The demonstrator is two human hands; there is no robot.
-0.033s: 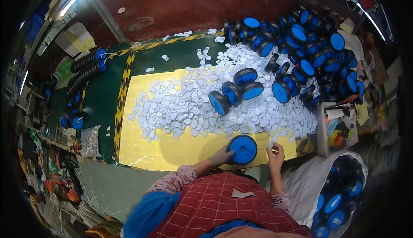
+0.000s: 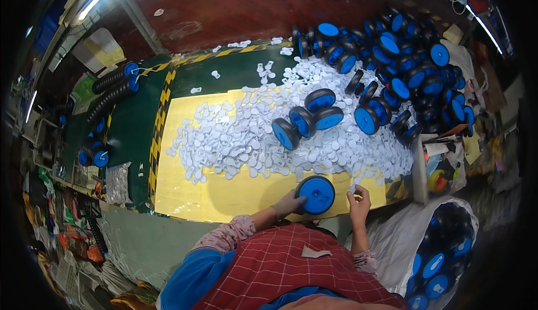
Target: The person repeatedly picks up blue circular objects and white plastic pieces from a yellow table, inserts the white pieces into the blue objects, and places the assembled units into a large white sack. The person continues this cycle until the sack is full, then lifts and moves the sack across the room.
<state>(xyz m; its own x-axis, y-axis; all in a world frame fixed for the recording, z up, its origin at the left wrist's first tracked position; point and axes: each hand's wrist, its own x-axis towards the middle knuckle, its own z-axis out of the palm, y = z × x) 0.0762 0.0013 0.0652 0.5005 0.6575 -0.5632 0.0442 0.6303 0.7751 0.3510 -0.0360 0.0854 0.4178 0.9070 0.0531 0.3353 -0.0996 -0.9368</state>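
Observation:
My left hand (image 2: 289, 204), in a greyish glove, is closed on the left rim of a round blue wheel (image 2: 315, 194) with a black tyre. The wheel's blue face is turned up, near the front edge of the yellow sheet. Just to its right, my right hand (image 2: 360, 204) is bare, with its fingers pinched on a small whitish tag (image 2: 352, 188). Beyond both hands spreads a heap of white keyhole-shaped tags (image 2: 241, 147). On that heap lie a few blue-and-black double wheels (image 2: 301, 121).
More double wheels (image 2: 414, 77) are piled at the back right. A white sack (image 2: 392, 254) of wheels stands at the lower right. Black rolls (image 2: 115, 98) with blue ends and a clear plastic bag (image 2: 118, 183) lie left. A box (image 2: 437, 159) sits at the table's right end.

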